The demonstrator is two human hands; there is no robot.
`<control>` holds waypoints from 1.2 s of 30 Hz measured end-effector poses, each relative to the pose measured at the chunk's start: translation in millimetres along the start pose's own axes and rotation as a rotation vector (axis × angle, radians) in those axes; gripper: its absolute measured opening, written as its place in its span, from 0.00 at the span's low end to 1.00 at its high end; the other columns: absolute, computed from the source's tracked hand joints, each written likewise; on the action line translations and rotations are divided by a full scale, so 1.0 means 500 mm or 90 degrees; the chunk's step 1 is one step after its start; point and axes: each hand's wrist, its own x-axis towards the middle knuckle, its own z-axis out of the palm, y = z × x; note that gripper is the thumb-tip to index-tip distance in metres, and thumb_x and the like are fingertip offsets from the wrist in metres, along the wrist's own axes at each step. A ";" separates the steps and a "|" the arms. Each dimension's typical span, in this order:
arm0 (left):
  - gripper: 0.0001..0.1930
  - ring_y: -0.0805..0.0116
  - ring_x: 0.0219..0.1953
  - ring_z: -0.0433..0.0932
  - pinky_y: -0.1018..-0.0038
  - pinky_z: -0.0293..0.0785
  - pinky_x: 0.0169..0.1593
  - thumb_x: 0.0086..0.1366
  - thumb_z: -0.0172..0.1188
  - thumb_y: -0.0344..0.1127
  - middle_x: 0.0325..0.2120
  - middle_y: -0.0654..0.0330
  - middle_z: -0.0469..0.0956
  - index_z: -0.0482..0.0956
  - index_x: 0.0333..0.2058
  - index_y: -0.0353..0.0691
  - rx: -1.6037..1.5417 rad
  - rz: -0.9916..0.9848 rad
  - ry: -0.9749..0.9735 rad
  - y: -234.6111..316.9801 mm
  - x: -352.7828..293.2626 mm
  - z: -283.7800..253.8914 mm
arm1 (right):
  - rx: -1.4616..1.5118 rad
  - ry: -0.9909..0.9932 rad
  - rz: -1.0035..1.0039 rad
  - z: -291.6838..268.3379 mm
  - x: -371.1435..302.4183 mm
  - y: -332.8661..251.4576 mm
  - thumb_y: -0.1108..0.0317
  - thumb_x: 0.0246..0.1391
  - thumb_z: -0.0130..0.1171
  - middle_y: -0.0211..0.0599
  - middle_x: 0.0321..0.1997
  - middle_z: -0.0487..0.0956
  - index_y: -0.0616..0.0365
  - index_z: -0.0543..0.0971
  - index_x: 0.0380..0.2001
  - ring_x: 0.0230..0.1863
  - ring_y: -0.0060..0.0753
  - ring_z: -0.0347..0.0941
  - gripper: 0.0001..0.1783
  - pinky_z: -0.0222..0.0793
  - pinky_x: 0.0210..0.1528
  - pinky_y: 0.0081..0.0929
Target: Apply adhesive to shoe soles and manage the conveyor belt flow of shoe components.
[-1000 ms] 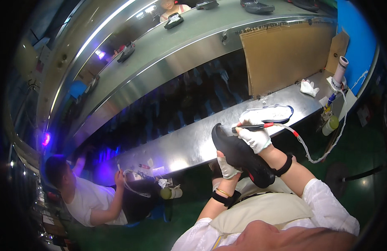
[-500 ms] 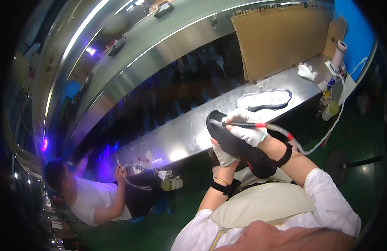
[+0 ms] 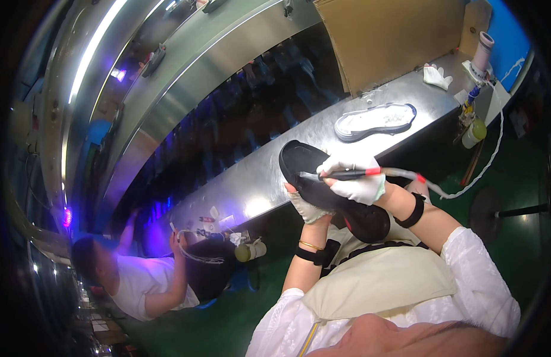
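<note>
My left hand (image 3: 308, 206), in a white glove with bare fingertips, is closed around the near-left side of a black shoe (image 3: 323, 195). The shoe is held tilted in the air in front of my body, with a bit of red near its lower end. Pinched like a pen in my gloved right hand (image 3: 360, 181) is a dark-handled brush (image 3: 347, 175), red-banded, with a tube trailing from its back end. Its pale tip touches the shoe's surface or hovers just over it; I cannot tell which. A shoe sole (image 3: 376, 122), whitish inside with a dark rim, lies on the metal bench beyond.
Across the metal bench (image 3: 269, 178) stands a cardboard sheet (image 3: 400, 41). A white glove (image 3: 436, 76) and a pink cylinder (image 3: 482, 50) sit at its right end. A yellow-green container (image 3: 473, 134) hangs there. To the left, a co-worker (image 3: 147, 276) sits by the bench; a conveyor (image 3: 186, 68) runs behind.
The shoe and both hands have shifted slightly left in view, and the shoe shows more of its upper end. The brush tip has moved slightly down along the shoe. Both hands keep their hold.
</note>
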 end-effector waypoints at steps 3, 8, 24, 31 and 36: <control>0.38 0.65 0.38 0.75 0.71 0.72 0.44 0.57 0.43 0.71 0.37 0.58 0.77 0.71 0.48 0.41 0.131 0.081 0.145 -0.004 0.012 0.049 | -0.345 -0.068 -0.253 -0.004 0.008 -0.032 0.74 0.36 0.62 0.33 0.31 0.78 0.52 0.78 0.29 0.33 0.38 0.76 0.11 0.71 0.38 0.30; 0.39 0.63 0.41 0.75 0.66 0.71 0.48 0.56 0.46 0.71 0.41 0.57 0.75 0.69 0.51 0.41 0.074 0.081 0.177 0.026 0.012 0.046 | -0.109 -0.086 -0.136 -0.005 -0.006 -0.013 0.76 0.39 0.62 0.34 0.30 0.79 0.57 0.77 0.27 0.33 0.34 0.76 0.07 0.70 0.38 0.26; 0.41 0.43 0.56 0.64 0.49 0.62 0.59 0.53 0.52 0.66 0.56 0.45 0.64 0.63 0.58 0.41 0.019 0.034 0.119 0.080 0.047 0.051 | -0.263 -0.128 -0.233 0.008 -0.026 -0.031 0.76 0.37 0.62 0.35 0.29 0.79 0.56 0.78 0.25 0.32 0.34 0.76 0.08 0.70 0.36 0.27; 0.46 0.40 0.58 0.62 0.45 0.60 0.58 0.52 0.50 0.71 0.57 0.42 0.61 0.59 0.60 0.43 0.104 0.009 0.088 0.082 0.032 0.048 | -0.238 -0.060 -0.129 -0.016 -0.060 -0.015 0.77 0.37 0.62 0.33 0.29 0.80 0.56 0.78 0.26 0.33 0.35 0.76 0.08 0.68 0.44 0.32; 0.47 0.49 0.58 0.64 0.52 0.60 0.60 0.51 0.49 0.73 0.57 0.50 0.64 0.59 0.60 0.42 0.107 -0.024 0.043 0.079 0.016 0.051 | -0.038 -0.022 0.058 -0.001 -0.096 -0.012 0.77 0.41 0.62 0.32 0.30 0.80 0.58 0.79 0.28 0.33 0.24 0.76 0.07 0.70 0.39 0.22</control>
